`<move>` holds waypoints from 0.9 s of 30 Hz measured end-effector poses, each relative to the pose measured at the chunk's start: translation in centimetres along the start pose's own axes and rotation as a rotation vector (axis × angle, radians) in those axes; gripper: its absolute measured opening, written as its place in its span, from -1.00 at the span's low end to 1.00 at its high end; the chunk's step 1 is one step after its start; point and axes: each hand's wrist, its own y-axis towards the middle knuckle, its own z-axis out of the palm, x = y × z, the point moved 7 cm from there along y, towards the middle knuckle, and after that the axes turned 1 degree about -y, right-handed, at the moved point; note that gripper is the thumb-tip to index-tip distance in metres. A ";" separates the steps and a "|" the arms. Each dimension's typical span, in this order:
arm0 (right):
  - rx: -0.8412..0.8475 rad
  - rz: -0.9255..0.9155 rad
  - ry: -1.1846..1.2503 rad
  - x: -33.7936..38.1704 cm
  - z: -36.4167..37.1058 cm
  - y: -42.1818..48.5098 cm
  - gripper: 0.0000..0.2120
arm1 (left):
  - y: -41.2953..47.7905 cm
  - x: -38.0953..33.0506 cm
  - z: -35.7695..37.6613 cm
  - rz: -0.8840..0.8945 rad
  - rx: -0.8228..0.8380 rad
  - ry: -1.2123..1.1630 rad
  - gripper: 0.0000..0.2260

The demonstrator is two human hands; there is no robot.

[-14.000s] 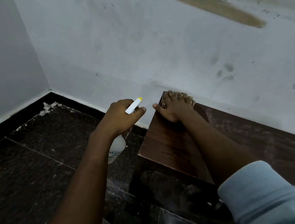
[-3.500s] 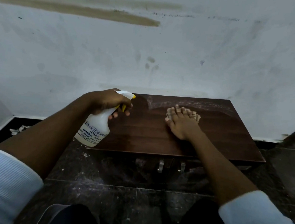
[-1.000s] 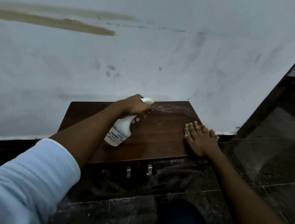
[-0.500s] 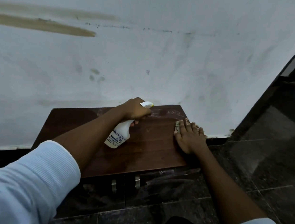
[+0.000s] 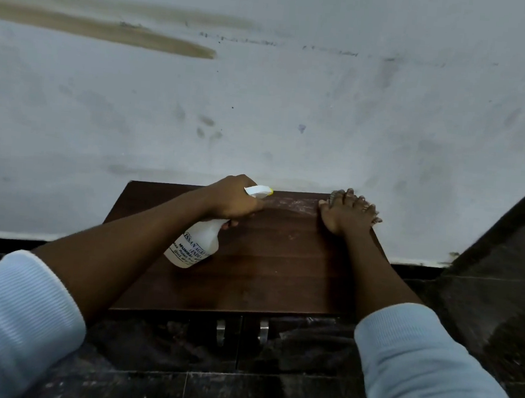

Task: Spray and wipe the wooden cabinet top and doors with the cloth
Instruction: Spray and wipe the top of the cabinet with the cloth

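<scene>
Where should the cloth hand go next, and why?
Probably slide the right hand, pressing the cloth at the back right corner of the cabinet top, leftward along the back edge: a pale dusty streak lies there, between it and the bottle that the left hand holds.
</scene>
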 end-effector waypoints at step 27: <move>-0.065 -0.329 -0.045 9.4 1.0 -1.6 -0.37 | -3.4 3.3 -2.1 -0.032 -0.060 -0.086 -0.72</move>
